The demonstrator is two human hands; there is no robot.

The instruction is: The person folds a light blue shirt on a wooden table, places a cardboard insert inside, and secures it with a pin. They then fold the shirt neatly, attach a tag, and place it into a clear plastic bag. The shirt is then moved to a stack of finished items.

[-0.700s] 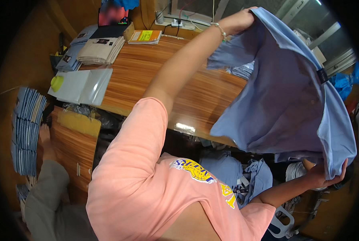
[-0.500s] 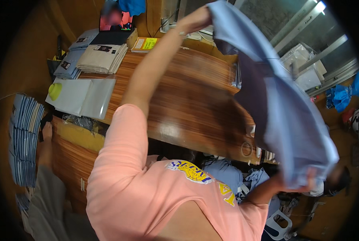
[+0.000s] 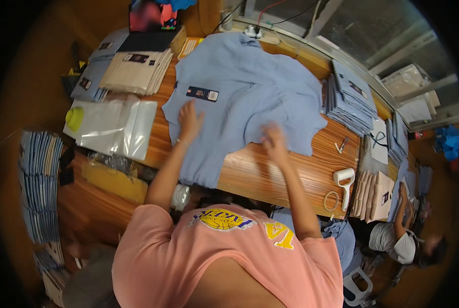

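A light blue shirt (image 3: 245, 77) lies spread over the wooden table, somewhat rumpled, one part hanging toward the near edge. A dark hang tag (image 3: 202, 94) with a pale label rests on its left part. My left hand (image 3: 190, 123) is over the shirt just below that tag, fingers stretched and apart, holding nothing. Near the shirt's lower right edge is my right hand (image 3: 274, 142), its fingers smeared by motion.
Folded shirts stand in stacks at the left (image 3: 134, 69) and right (image 3: 347, 100). Clear plastic bags (image 3: 116, 128) lie at the left. A white tape dispenser (image 3: 344, 185) and a tape roll (image 3: 331, 200) sit near the right edge. Another person (image 3: 394, 241) works at far right.
The shirt, held up in the air by both hands before, now lies on the table. Both hands have come down and let go of its raised edges; the right-hand stacks are uncovered.
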